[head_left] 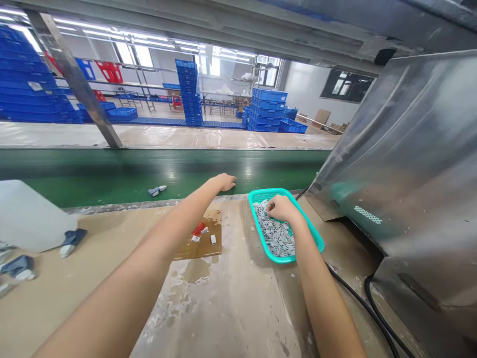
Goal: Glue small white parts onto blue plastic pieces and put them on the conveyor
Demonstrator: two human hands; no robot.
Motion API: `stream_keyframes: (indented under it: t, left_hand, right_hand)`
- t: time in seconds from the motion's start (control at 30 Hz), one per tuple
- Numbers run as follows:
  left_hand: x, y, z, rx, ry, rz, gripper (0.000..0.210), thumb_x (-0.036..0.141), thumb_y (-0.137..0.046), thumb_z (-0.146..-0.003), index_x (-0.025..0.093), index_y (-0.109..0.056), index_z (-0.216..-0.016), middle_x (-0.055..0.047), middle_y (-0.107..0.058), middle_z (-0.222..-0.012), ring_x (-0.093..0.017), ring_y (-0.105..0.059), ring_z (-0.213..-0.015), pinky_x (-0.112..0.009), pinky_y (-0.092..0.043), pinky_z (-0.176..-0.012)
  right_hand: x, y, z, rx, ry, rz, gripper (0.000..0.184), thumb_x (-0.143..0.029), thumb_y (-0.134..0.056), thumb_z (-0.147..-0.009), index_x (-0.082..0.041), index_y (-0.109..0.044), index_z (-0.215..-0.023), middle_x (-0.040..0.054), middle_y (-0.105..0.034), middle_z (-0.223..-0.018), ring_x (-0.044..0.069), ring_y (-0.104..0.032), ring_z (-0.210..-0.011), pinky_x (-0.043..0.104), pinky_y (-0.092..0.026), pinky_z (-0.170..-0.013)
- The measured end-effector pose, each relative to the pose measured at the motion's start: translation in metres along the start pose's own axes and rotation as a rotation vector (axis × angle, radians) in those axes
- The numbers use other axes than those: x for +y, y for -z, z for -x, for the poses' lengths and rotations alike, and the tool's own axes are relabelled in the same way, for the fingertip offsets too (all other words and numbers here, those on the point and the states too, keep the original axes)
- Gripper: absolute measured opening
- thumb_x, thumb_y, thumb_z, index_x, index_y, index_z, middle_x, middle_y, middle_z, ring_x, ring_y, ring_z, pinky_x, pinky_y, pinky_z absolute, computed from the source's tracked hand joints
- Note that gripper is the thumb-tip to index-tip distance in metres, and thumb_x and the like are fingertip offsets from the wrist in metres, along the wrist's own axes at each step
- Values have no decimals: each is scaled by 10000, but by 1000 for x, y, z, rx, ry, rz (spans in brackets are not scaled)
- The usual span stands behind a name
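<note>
My left hand (225, 182) is stretched over the near side of the green conveyor belt (194, 174), its fingers pointing right and slightly apart, with nothing visible in them. My right hand (282, 207) reaches into a turquoise plastic basket (319, 240) filled with small grey-white pieces (278, 237). Its fingertips are pinched together at the heap, on what looks like one small grey piece. Under my left forearm lies a wet brown board (203, 251), with a red object (198, 228) and a few small white pieces (213, 239) on it. Part of the board is hidden by the forearm.
A blue-grey and white part (157, 191) lies on the belt. At left, similar parts (18, 267) sit near a whitish plastic container (33, 216). A large metal housing (406, 164) and black cables (357, 293) flank the right side. Blue crates (266, 109) are stacked beyond the belt.
</note>
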State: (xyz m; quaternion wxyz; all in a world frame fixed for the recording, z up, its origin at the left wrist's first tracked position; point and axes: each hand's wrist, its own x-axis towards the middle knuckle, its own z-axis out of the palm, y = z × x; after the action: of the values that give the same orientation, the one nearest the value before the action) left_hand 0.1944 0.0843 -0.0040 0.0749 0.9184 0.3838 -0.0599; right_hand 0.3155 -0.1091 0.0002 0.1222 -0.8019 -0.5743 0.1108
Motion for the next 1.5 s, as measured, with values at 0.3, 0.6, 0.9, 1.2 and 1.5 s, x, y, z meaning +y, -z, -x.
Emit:
stream_keyframes:
  t: [0.3,0.6,0.9,1.2,1.5]
  left_hand:
    - [-29,7,37,174,0,276,242,236,-635,-686,160,-541,-895,-91,-637,-847,-239,-594,-887,-331,-443,-777]
    - [-21,-3,184,-59,-20,1738,201,252,-656,-651,133,-640,-813,-18,-564,-649,-74,-471,-520,-202,-389,-468]
    - [-26,-8,197,-102,-100,1959,118,201,-694,-627,139,-665,-723,4,-570,-566,-69,-476,-501,-197,-342,-464]
    - [-32,-12,195,5,-150,2062,144,57,-704,-547,127,-618,-640,26,-568,-506,-73,-503,-468,-215,-371,-467]
    - [-35,-18,186,207,-223,1983,179,13,-698,-441,123,-599,-542,48,-535,-460,-68,-491,-465,-224,-412,-517]
  right_hand:
    - [-21,6,3,175,166,-361,168,-88,-598,-643,-146,-648,-792,-3,-633,-655,111,-572,-624,202,-439,-589]
    - [-113,-10,40,253,535,-863,69,-156,-582,-676,-183,-635,-711,3,-651,-721,121,-557,-659,262,-468,-638]
    - [-136,-35,49,516,612,-745,35,-189,-611,-717,-222,-611,-705,42,-593,-903,185,-553,-892,353,-454,-795]
    - [-130,-45,51,420,566,-686,66,-191,-577,-759,-211,-620,-805,24,-619,-780,163,-574,-731,314,-487,-662]
    - [-132,-44,42,393,572,-686,77,-220,-607,-728,-196,-664,-773,52,-660,-783,184,-616,-706,344,-532,-647]
